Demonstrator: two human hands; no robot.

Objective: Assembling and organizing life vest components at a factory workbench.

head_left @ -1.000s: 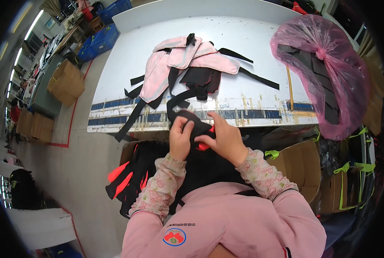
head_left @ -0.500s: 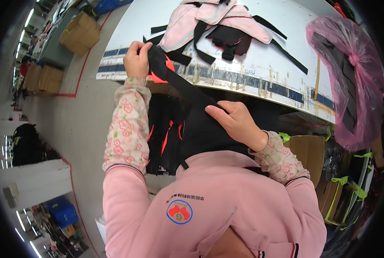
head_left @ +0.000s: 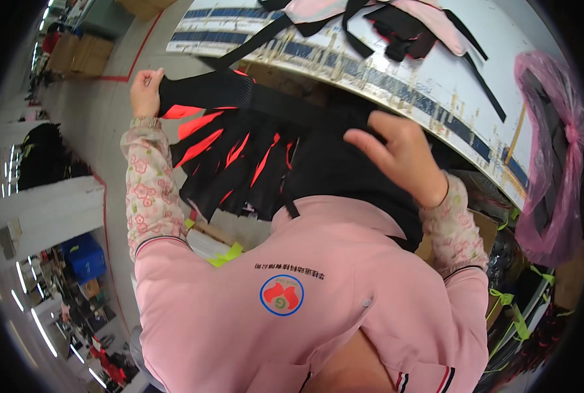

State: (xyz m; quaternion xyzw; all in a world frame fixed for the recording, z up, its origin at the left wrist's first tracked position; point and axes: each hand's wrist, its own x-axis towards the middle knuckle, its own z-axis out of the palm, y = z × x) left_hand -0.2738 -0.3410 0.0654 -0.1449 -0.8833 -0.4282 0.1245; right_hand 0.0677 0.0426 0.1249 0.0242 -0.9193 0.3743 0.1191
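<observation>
Out past the table's near left edge, your left hand (head_left: 146, 92) grips one end of a black fabric piece (head_left: 203, 90), which half a second ago was held over the table's near edge. The piece now spans left to right above a row of black and red-orange fabric strips (head_left: 233, 154), its black webbing band (head_left: 292, 108) running toward your right hand (head_left: 403, 154). There, thumb and forefinger stand parted where they had been holding the band; against the dark cloth, you cannot tell whether any finger touches it. That seems to leave the left hand carrying the piece. Pink padded fabric pieces (head_left: 436, 29) lie on the white worktable (head_left: 478, 72), at the far right.
</observation>
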